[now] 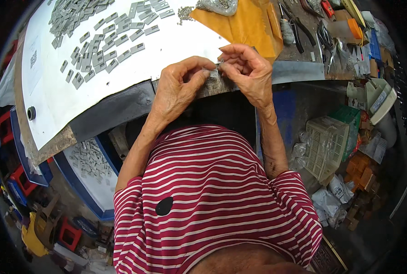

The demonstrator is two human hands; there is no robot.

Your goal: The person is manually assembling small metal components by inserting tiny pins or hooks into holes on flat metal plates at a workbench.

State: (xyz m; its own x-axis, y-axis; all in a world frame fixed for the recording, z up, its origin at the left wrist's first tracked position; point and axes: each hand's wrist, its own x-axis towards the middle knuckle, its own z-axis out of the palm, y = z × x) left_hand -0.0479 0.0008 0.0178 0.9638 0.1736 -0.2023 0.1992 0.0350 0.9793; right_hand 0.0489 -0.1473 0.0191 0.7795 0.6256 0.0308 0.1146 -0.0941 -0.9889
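Observation:
Both hands meet over the front edge of the white-covered bench. My left hand is closed, pinching a small grey rectangular piece between thumb and index finger. Right beside it, my right hand has thumb and index finger together at the piece's upper end, on something too small to make out. Many similar flat grey pieces, each with a dark slot, lie spread on the white sheet to the left. A heap of them lies farther back.
Small brass-coloured parts lie by an orange-yellow envelope, with a clear bag on it. Pliers and other tools crowd the back right. A blue tray of pieces sits below left; a pale crate stands right.

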